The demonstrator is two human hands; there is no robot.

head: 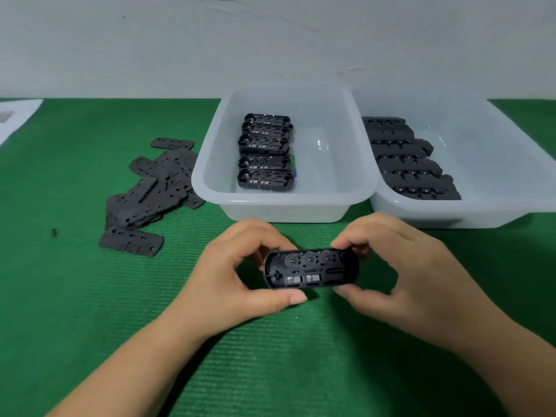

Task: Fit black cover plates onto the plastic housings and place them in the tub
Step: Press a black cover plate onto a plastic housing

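Housing (311, 269) held just above the worktop (90, 311), near edge, pinched at both ends: left hand (240, 275) thumb below and fingers above, right hand (400, 275) the same. Looks light, rigid moulded plastic, smooth; end grip seems safest, keeping the face free. Plates (144, 194) piled left: thin, likely flexible. Near tub (210, 176) holds five housings; a second tub (511, 176) sits to its right. Green ribbed mat, pale wall.

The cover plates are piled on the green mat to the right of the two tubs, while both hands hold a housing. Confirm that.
Not quite: the head view shows the cover plates piled left of the two tubs, not right. The left hand and right hand do hold a housing over the green mat.
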